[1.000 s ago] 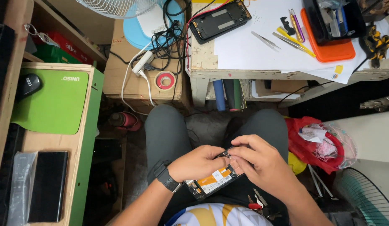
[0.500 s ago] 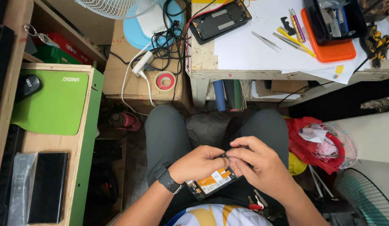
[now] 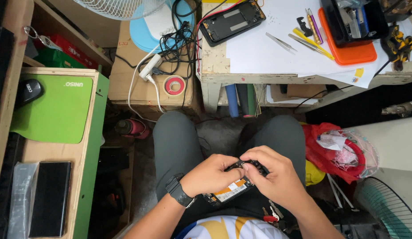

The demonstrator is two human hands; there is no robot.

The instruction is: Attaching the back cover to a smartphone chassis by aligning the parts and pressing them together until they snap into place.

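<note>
In lap: opened phone (image 3: 230, 191), back off, orange-and-white battery showing, lies across the thighs close to the body.
Left hand (image 3: 209, 175): closed round the phone's left upper edge, thumb and forefinger pinched in at the top; black watch on the wrist.
Right hand (image 3: 277, 177): curled over the phone's right upper end, fingertips meeting the left's at one small spot; whether they pinch a part there, cannot tell.
Doing it well: my read is fine work on a small piece at the top edge, so brace both wrists on the legs, keep the phone level, use light force only.
Risk: anything small that slips drops between the knees onto the dark, cluttered floor.
Near lap: red-handled tool (image 3: 270, 217) just below the right wrist.
Table (image 3: 215, 66): well ahead, carrying an empty phone frame (image 3: 231, 21), tweezers (image 3: 281, 43) on white paper, orange tray (image 3: 350, 53).
Left: green mat (image 3: 55, 110), dark slab (image 3: 50, 199).
Right: red bag (image 3: 323, 150), fan (image 3: 387, 208).
In the way: nothing between the hands; knees hem in the elbows.
</note>
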